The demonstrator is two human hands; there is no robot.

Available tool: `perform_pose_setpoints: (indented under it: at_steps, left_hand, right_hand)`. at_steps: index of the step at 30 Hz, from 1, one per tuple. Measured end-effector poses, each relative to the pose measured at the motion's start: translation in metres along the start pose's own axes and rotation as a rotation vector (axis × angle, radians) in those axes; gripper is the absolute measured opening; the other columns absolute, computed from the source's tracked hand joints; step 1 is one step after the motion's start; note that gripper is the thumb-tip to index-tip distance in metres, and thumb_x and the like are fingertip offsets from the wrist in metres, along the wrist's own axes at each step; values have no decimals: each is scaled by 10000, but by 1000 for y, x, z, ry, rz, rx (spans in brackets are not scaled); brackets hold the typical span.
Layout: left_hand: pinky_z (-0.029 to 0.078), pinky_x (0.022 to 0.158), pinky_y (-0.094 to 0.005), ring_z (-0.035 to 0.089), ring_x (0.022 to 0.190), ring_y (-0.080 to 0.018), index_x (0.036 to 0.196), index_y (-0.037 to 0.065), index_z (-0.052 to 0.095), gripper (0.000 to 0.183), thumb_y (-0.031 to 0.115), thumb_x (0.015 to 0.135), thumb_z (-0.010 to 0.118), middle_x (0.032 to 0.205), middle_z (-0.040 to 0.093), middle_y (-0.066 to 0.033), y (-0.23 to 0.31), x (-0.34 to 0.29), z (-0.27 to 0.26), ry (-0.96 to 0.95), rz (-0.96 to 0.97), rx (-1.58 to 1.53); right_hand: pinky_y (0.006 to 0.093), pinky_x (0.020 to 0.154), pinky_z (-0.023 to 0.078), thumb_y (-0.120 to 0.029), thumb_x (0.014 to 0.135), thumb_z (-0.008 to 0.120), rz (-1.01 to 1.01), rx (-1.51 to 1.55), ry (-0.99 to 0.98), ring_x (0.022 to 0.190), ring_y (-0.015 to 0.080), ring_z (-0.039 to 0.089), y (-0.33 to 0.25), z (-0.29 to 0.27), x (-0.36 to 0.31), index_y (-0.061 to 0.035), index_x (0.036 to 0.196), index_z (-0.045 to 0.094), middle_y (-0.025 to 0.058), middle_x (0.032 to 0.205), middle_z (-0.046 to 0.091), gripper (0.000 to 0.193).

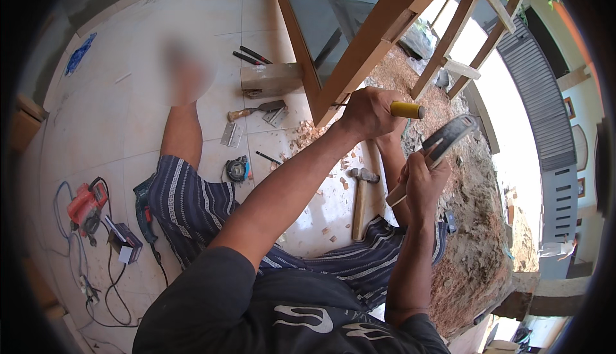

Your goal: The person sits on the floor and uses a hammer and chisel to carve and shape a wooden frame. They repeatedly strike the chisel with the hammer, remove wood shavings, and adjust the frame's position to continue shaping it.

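Observation:
My left hand [371, 114] is closed around a chisel with a yellow handle [408, 109]. The chisel's thin blade touches or nearly touches the edge of a brown wooden frame [359, 65] holding a glass pane [321, 8]. In my right hand [427, 179] is a mallet by its wooden handle; its dark, rounded head [449, 137] is raised below and right of the chisel handle, apart from it, and slightly smeared. A recess shows cut in the frame's edge. Under the frame, a wooden block [272, 81] lies against its lower side.
Near the frame lie a wooden-handled chisel [242, 114], a metal hinge [231, 134], a tape measure [237, 169], a pencil [268, 158], a hammer [360, 206] and wood chips [306, 134]. Left are a red power tool [88, 205] with cords and a small box [125, 244]. A wooden ladder [443, 49] stands right.

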State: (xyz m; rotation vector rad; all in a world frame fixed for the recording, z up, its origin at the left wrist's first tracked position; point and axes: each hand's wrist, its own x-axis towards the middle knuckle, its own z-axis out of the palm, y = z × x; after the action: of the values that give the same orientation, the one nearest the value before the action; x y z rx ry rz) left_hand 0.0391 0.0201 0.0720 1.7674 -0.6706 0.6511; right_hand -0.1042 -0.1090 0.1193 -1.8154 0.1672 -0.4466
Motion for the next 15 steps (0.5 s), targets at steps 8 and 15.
perform_pose_setpoints:
  at_steps: [8, 15]
  left_hand:
    - [564, 592, -465, 698, 656, -378, 698, 92, 591, 282, 298, 843, 717, 646, 649, -140, 15, -13, 4, 1, 46, -4]
    - [515, 531, -444, 667, 586, -344, 665, 104, 559, 339, 301, 894, 714, 608, 606, -121, 26, -8, 11, 12, 182, 27]
  right_hand:
    - [268, 424, 437, -10, 911, 611, -8, -9, 123, 434, 106, 517, -13, -11, -23, -24, 840, 572, 29, 577, 550, 82]
    - [239, 430, 432, 31, 939, 631, -32, -1, 176, 466, 91, 554, -6, -43, -42, -23, 884, 558, 34, 633, 592, 106]
